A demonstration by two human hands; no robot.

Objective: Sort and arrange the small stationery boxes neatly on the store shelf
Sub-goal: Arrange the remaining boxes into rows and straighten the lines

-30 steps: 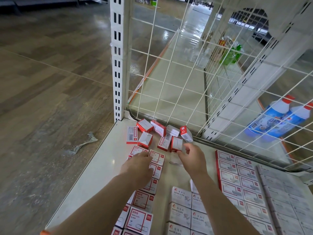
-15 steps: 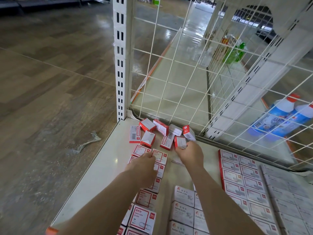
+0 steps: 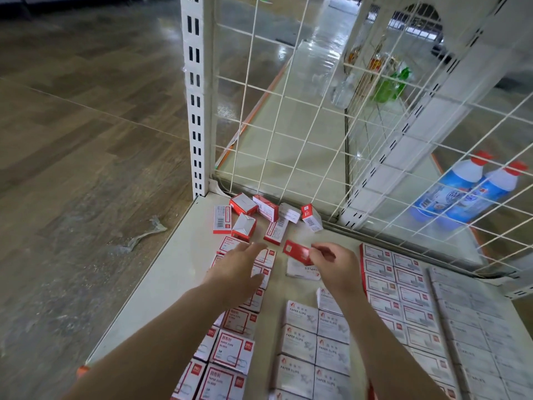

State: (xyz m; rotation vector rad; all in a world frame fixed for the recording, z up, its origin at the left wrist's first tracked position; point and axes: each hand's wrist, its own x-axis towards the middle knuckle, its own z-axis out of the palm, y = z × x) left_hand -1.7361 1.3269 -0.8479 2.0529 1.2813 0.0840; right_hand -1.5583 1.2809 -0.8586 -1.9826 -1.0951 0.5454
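Note:
My right hand (image 3: 334,267) pinches a small red box (image 3: 297,251) and holds it just above the cream shelf (image 3: 173,272). Under it lies a loose white paper-clip box (image 3: 300,271). My left hand (image 3: 239,269) hovers open with straight fingers over the left column of red-and-white boxes (image 3: 233,353). Several small red-and-white boxes (image 3: 259,217) lie jumbled at the shelf's back corner. Neat rows of white paper-clip boxes (image 3: 314,330) and red-edged boxes (image 3: 395,287) fill the middle and right.
A white wire grid (image 3: 288,125) walls the back of the shelf, with a slotted upright post (image 3: 197,96) at its left corner. Two blue bottles (image 3: 467,194) stand behind the grid at right. The shelf's left edge drops to the wooden floor (image 3: 72,140).
My right hand took a red box from the jumbled pile and drew it back toward me. My left hand lifted slightly and spread its fingers over the left column.

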